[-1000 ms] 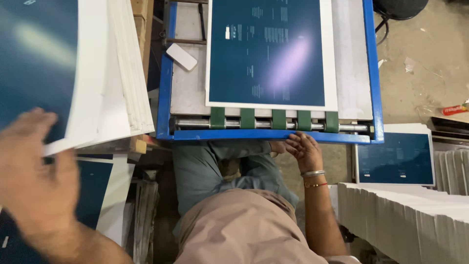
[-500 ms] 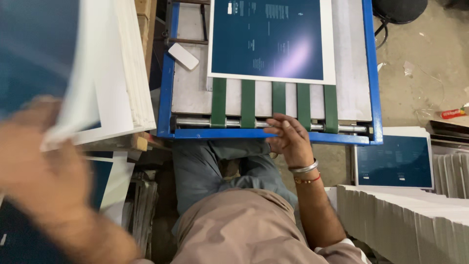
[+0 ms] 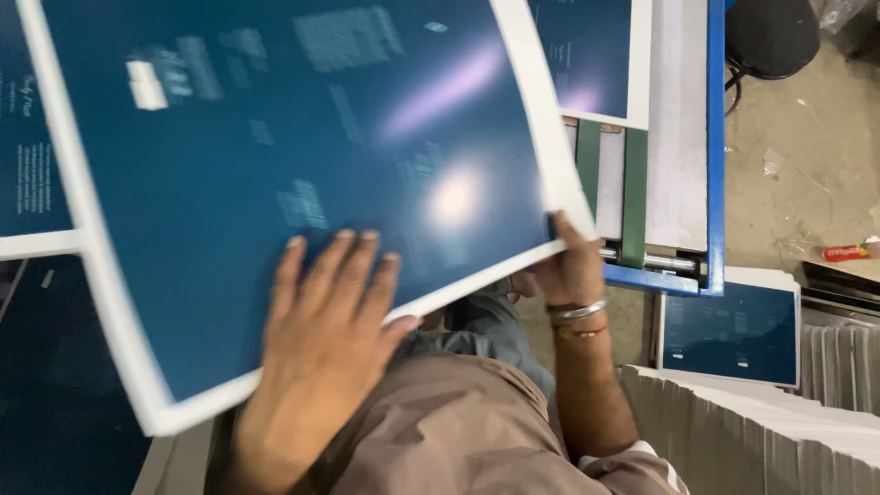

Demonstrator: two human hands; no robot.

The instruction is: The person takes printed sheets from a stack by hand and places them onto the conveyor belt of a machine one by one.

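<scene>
Left hand (image 3: pixel 321 335) lower centre, palm down, fingers spread flat; right hand (image 3: pixel 570 266) centre right, fingers curled, wrist bangled, forearm vertical

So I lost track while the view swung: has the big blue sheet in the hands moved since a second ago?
Yes. The blue sheet has swung right, from beside the blue-framed machine to across its bed; left hand on top, right hand at its corner.
</scene>
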